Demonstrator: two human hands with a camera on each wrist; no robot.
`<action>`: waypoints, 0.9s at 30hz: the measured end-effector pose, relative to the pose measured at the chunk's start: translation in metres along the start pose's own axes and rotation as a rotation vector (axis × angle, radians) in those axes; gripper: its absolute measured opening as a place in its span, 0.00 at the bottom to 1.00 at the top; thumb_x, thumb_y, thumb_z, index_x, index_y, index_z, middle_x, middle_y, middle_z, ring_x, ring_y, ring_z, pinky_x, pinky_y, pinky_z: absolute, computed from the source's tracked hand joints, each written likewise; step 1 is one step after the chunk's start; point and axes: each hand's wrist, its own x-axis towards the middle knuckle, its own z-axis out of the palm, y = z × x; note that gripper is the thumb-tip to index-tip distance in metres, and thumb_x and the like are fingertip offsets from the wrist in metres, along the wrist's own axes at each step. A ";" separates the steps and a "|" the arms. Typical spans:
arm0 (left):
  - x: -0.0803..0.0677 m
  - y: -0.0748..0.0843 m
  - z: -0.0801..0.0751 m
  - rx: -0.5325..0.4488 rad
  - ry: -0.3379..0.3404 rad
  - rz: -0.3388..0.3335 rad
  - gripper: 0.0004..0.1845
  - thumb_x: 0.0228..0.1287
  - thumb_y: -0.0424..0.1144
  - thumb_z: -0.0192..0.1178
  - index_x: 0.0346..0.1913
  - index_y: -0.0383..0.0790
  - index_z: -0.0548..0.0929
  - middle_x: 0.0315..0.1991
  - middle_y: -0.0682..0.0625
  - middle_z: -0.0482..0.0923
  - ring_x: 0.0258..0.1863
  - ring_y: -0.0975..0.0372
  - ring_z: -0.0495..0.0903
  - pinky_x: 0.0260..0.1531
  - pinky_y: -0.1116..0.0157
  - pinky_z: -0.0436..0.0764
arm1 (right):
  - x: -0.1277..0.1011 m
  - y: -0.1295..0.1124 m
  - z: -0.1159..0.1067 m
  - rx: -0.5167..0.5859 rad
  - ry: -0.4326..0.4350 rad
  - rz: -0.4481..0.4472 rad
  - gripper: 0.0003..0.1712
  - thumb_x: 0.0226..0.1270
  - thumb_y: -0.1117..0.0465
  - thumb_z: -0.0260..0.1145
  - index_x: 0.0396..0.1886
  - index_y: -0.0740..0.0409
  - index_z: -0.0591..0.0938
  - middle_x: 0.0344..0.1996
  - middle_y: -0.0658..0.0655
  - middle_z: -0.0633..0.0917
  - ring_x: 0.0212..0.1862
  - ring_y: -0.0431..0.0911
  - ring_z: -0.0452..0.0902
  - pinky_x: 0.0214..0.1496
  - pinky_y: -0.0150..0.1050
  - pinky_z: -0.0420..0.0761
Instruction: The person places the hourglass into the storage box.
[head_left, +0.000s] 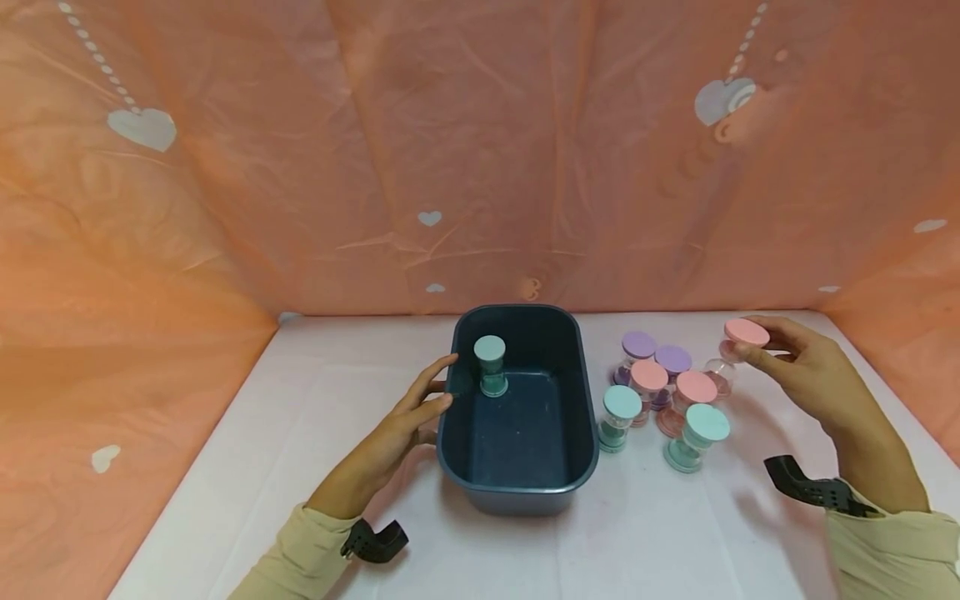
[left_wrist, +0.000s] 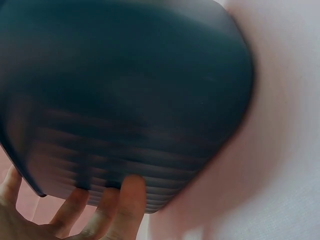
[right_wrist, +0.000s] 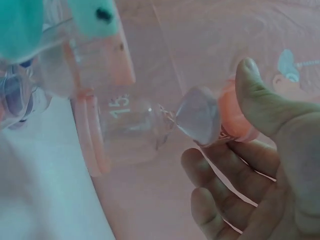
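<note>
My right hand (head_left: 817, 375) pinches a pink sand timer (head_left: 746, 332) by its top cap between thumb and fingers. In the right wrist view, that sand timer (right_wrist: 130, 132) shows clear bulbs and the number 15. Beside it stand several more timers, among them a purple timer (head_left: 639, 343), a pink timer (head_left: 695, 387) and a teal timer (head_left: 707, 423). My left hand (head_left: 397, 429) rests against the left side of a dark blue bin (head_left: 517, 492), fingers fairly straight along its ribbed outer wall (left_wrist: 125, 165). Inside the bin a teal timer (head_left: 491, 367) stands upright near the far left.
A white cloth (head_left: 300, 433) covers the table. Behind it and along both sides hangs an orange sheet (head_left: 465, 150) with heart prints. Black straps with camera mounts sit on both wrists (head_left: 817, 492).
</note>
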 end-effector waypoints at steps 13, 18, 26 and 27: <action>-0.001 0.001 0.001 -0.011 -0.010 0.026 0.30 0.75 0.52 0.45 0.76 0.69 0.54 0.73 0.41 0.48 0.72 0.41 0.55 0.55 0.48 0.73 | 0.003 -0.010 0.003 0.196 0.086 -0.188 0.22 0.64 0.76 0.64 0.56 0.57 0.81 0.42 0.33 0.83 0.47 0.27 0.77 0.46 0.18 0.73; -0.001 0.000 0.002 -0.021 0.000 0.027 0.29 0.75 0.51 0.45 0.76 0.69 0.54 0.72 0.41 0.49 0.72 0.41 0.55 0.55 0.48 0.73 | 0.002 -0.015 0.004 0.188 0.098 -0.178 0.23 0.64 0.75 0.65 0.58 0.58 0.80 0.44 0.34 0.81 0.48 0.27 0.76 0.46 0.18 0.73; -0.001 0.001 0.003 -0.031 0.001 0.028 0.30 0.74 0.51 0.46 0.75 0.69 0.54 0.71 0.41 0.50 0.71 0.42 0.56 0.53 0.50 0.73 | -0.004 -0.011 0.003 0.185 0.127 -0.118 0.23 0.66 0.71 0.65 0.58 0.47 0.80 0.44 0.28 0.80 0.48 0.23 0.74 0.45 0.16 0.70; -0.001 0.001 0.003 -0.034 0.000 0.026 0.30 0.74 0.51 0.46 0.75 0.69 0.54 0.71 0.41 0.50 0.71 0.42 0.56 0.53 0.51 0.73 | -0.004 -0.010 0.003 0.199 0.129 -0.112 0.23 0.67 0.71 0.64 0.57 0.44 0.80 0.43 0.27 0.80 0.47 0.23 0.74 0.45 0.15 0.70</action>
